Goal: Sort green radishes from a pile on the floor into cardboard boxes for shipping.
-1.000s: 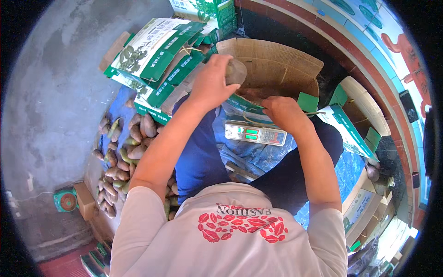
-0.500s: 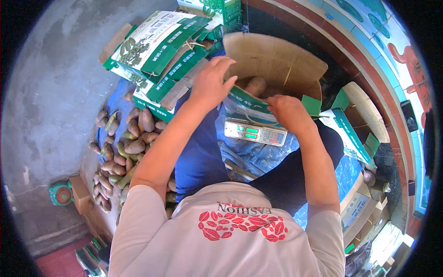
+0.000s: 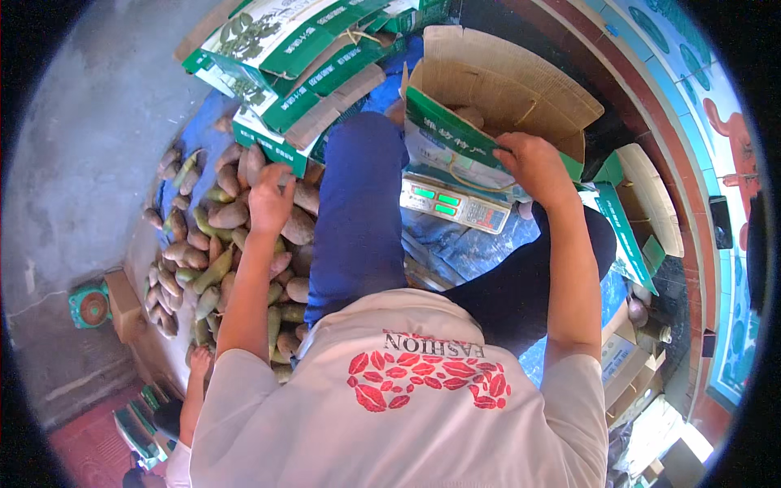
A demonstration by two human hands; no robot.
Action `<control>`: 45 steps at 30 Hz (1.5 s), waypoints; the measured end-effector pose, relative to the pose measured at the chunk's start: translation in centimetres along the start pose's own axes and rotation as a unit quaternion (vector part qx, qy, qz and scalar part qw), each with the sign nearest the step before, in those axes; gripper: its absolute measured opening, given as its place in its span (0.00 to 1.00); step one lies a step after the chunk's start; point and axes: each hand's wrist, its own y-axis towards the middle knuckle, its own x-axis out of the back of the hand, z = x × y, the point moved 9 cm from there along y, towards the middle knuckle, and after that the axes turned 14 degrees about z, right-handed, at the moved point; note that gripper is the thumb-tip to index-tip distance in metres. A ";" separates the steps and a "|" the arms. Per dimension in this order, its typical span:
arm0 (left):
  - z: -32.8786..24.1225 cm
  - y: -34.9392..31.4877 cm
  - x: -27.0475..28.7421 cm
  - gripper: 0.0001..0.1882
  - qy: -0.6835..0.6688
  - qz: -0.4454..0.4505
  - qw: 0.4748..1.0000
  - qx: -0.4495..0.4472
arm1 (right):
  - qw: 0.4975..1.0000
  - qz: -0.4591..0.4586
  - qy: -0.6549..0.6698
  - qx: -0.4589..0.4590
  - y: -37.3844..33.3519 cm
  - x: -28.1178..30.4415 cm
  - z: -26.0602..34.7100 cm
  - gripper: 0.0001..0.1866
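Observation:
My left hand (image 3: 271, 201) is above the upper right of a pile of soil-covered radishes (image 3: 229, 215), some brown and some green. Its fingers are loosely bent, the thumb stands apart, and I see nothing held. My right hand (image 3: 533, 165) grips the top edge of the near wall of an open cardboard box (image 3: 447, 140), green and white outside and plain brown inside. A brown radish (image 3: 470, 116) shows inside, partly hidden by the near wall. The box stands on a scale (image 3: 455, 206) with lit green displays.
Stacked green-and-white cartons (image 3: 277, 138) lie at the far left. Another open carton (image 3: 630, 220) stands at the right by a curb. A co-worker's hand (image 3: 199, 358) is at the pile's near left edge. Blue sheeting (image 3: 464, 248) covers the floor around the scale.
My left hand has left the box and come down to the pile. My right hand still holds the box wall. A co-worker's arm has appeared at the lower left.

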 end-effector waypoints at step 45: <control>13.4 -30.1 -27.4 0.26 0.137 0.531 0.818 0.173 | 0.997 -0.065 0.036 -0.005 1.3 1.2 0.5 0.08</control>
